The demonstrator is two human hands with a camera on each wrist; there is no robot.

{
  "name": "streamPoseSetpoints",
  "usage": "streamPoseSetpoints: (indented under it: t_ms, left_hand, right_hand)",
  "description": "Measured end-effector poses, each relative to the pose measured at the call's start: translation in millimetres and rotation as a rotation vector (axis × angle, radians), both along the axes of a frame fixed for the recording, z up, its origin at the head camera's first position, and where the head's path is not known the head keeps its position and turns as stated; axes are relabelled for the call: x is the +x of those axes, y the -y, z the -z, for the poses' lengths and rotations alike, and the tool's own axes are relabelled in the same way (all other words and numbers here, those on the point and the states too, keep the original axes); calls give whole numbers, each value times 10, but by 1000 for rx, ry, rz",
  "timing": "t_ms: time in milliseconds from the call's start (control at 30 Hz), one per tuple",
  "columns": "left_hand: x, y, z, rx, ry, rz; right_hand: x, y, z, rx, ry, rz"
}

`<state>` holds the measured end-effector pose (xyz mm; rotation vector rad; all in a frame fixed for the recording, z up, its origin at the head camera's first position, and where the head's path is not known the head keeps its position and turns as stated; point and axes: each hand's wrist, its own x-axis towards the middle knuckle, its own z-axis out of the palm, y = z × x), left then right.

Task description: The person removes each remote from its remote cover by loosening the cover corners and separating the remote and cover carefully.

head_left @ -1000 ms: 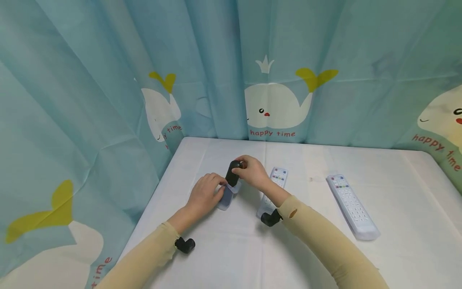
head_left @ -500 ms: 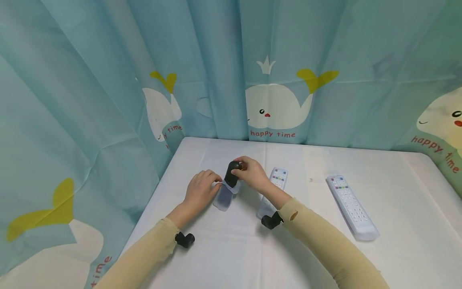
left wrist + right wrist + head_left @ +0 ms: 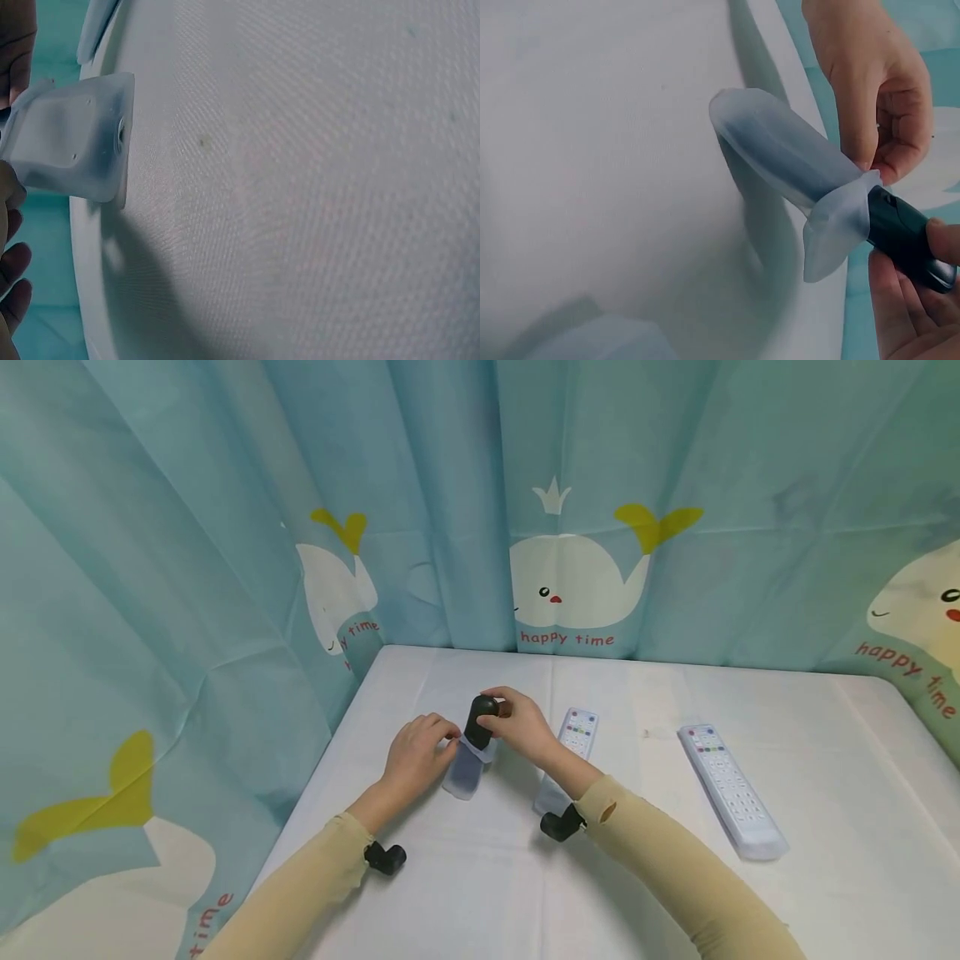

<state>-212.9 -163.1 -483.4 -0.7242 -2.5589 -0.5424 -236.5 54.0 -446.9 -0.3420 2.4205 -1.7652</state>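
Note:
In the head view, my right hand (image 3: 522,724) pinches the bare end of a black remote control (image 3: 480,720) between thumb and fingers. The rest of the remote lies inside a translucent soft cover (image 3: 463,774), whose mouth edge is folded back in a flap. At that edge, my left hand (image 3: 419,750) pinches the cover with thumb and index finger. The right wrist view shows the folded flap (image 3: 836,225) hanging beside the remote's dark body (image 3: 900,232). Only the cover's far end (image 3: 64,142) and parts of the hands appear in the left wrist view.
A white remote (image 3: 579,735) in a clear cover lies partly behind my right forearm. Another covered white remote (image 3: 733,789) lies farther right on the white table (image 3: 465,893). A blue whale-print curtain (image 3: 450,510) hangs around the table's back and left.
My left hand has shifted slightly left and up, off the cover's body to its mouth edge, so more of the cover shows. The right hand keeps its hold and has barely moved.

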Motion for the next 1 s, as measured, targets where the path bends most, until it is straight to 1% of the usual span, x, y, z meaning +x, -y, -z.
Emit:
streamPoseSetpoints:
  t_ms: [133, 267, 367, 467, 633, 700, 767, 900, 1000]
  left_hand:
    - [9, -5, -6, -5, -5, 12]
    - [37, -10, -19, -34, 35, 4]
    - [59, -8, -23, -58, 58, -5]
    - [72, -7, -14, -61, 57, -9]
    - [88, -26, -1, -17, 37, 1]
    - [91, -53, -11, 5, 19, 26]
    - [83, -92, -21, 9, 0, 70]
    - [66, -190, -35, -29, -49, 188]
    - [72, -242, -33, -55, -70, 239]
  right_hand:
    - [-13, -2, -10, -45, 50, 23]
    - [-45, -41, -48, -94, 85, 74]
    - [-70, -76, -73, -108, 106, 103]
    - [-80, -91, -86, -109, 131, 104]
    - [-73, -85, -96, -100, 130, 97]
    - [-72, -83, -88, -95, 124, 97]
    - [-72, -84, -80, -96, 123, 101]
    - [-74, -88, -57, -91, 131, 113]
    - [-74, -81, -43, -75, 131, 115]
